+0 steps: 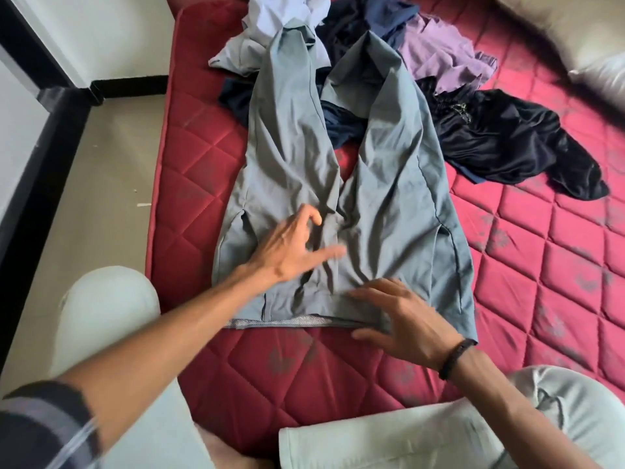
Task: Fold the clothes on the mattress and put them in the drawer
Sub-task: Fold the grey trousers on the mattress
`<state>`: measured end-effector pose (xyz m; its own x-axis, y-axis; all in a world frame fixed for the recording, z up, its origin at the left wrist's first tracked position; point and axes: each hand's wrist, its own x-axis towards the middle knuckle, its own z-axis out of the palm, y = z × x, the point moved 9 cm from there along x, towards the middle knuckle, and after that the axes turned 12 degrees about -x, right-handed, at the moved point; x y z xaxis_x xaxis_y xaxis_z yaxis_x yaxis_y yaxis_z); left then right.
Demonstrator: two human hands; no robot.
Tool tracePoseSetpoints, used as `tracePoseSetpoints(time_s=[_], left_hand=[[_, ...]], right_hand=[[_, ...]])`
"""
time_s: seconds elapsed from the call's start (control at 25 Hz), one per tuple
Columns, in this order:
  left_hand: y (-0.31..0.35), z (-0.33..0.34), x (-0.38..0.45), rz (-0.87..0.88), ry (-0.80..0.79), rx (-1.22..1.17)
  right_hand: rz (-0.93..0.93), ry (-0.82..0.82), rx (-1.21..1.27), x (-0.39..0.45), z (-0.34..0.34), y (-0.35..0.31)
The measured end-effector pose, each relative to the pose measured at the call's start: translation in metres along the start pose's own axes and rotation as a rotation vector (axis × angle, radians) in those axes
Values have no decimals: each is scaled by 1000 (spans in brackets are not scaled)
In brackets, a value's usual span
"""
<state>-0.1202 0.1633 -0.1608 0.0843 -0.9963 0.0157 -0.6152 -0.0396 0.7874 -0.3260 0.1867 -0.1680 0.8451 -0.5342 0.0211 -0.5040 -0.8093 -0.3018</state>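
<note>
Grey trousers [382, 184] lie spread flat on the red quilted mattress [527, 265], waistband toward me, legs pointing away onto the pile. My left hand [294, 248] hovers over or rests on the seat area near the crotch, thumb out and fingers loosely bent, gripping nothing. My right hand [402, 319], with a dark wristband, lies flat on the waistband at its right part, fingers spread. Beyond the trousers lies a heap of unfolded clothes: white [280, 18], navy [368, 18], purple [439, 55] and black [514, 140]. No drawer is in view.
The mattress's left edge [159, 184] drops to a beige floor [101, 170]. A pale pillow [575, 32] lies at the far right. My knees in light trousers [101, 316] sit at the near edge, left and right.
</note>
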Motion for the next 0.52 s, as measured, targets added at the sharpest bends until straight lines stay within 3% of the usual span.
tracePoseSetpoints(time_s=[0.16,0.32,0.4,0.52], left_hand=[[-3,-11,-93,260,-390,560],[-25,-39,-107,222,-433,815],[-28,-59,-105,55,-384,704],[-28,-118,-94,-88,-154,195]], right_hand=[[18,-18,-203,-47,-12,43],[166,-20,-398,-62,-31,68],[278,28,-358,-64,-55,78],[408,193,-160,-65,-112,96]])
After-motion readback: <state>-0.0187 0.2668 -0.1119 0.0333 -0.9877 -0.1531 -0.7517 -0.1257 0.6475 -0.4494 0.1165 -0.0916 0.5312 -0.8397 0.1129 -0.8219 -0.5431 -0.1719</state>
